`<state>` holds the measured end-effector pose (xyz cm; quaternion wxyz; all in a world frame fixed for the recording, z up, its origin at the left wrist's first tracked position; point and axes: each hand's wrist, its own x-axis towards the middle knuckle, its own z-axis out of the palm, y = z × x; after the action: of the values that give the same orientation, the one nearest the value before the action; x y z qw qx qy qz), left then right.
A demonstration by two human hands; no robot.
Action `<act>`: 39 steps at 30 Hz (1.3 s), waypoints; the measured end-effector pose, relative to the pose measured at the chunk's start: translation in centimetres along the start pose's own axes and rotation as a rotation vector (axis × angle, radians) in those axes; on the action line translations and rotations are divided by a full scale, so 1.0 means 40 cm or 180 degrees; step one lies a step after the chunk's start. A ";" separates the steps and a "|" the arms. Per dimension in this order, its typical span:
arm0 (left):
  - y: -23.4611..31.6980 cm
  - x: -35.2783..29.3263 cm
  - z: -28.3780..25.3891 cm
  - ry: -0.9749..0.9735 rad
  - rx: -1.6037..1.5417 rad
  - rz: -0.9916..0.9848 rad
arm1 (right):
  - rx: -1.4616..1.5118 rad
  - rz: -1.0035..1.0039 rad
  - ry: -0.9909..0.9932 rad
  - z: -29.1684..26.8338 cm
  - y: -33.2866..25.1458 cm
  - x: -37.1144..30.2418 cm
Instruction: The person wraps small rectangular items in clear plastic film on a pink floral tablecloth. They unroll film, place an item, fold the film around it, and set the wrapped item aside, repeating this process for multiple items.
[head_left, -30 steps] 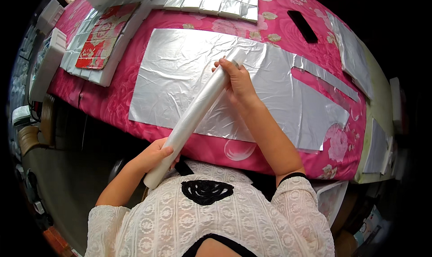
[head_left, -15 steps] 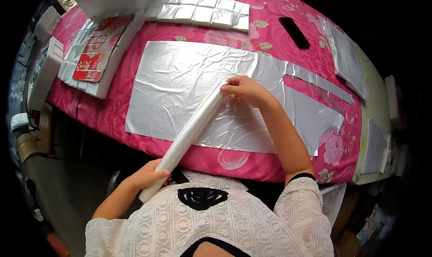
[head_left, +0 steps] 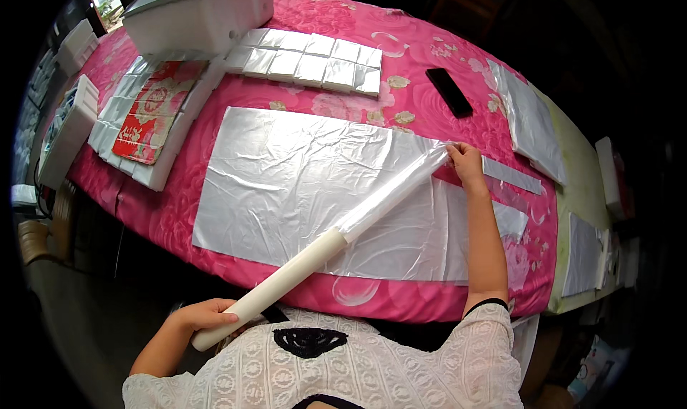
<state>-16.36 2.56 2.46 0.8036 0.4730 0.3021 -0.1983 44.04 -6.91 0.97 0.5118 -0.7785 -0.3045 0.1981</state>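
Observation:
A long cream-white tube (head_left: 283, 274) slants from my lap up over the table's near edge. My left hand (head_left: 204, 316) is closed round its lower end. From the upper end stretches a bunched length of clear, shiny plastic film (head_left: 393, 186), its tip pinched in the fingers of my right hand (head_left: 466, 162). Under the film and the tube's upper part lies a wide, creased silvery sheet (head_left: 265, 173), flat on the pink flowered cloth (head_left: 172, 219). A narrow silvery strip (head_left: 512, 176) juts out on the right, beside my right wrist.
Beyond the sheet stand rows of silvery wrapped packets (head_left: 313, 60) and a black phone (head_left: 449, 93). A red patterned booklet (head_left: 159, 112) rests on more packets at left, in front of a white foam box (head_left: 200, 19). Folded silvery sheets (head_left: 529, 126) lie at the right edge.
My right hand has moved right, drawing the film out past the tube's upper end. The tube, slid lower left with my left hand, now shows its bare cream surface.

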 end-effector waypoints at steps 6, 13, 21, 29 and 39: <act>0.116 0.008 -0.048 -0.0484 0.0957 -0.0317 | 0.0121 -0.0137 -0.0361 0.020 -0.032 -0.017; 0.423 0.182 0.071 0.0487 0.4214 0.0972 | 0.0114 -0.0155 -0.1334 0.229 -0.120 -0.074; 0.308 0.324 0.105 0.0508 0.5035 0.3584 | -0.0290 -0.0093 -0.1770 0.278 -0.170 -0.049; 0.209 0.331 0.151 0.0373 0.5604 0.2730 | -0.0371 -0.0193 -0.0691 0.291 -0.167 -0.083; 0.195 0.329 0.164 0.0516 0.5699 0.2688 | -0.1968 -0.1773 -0.1279 0.295 -0.216 -0.499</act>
<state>0.04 0.07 1.04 0.1315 0.9863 -0.0982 -0.0179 19.69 -9.91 4.15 0.2202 -0.7293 -0.6401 0.0999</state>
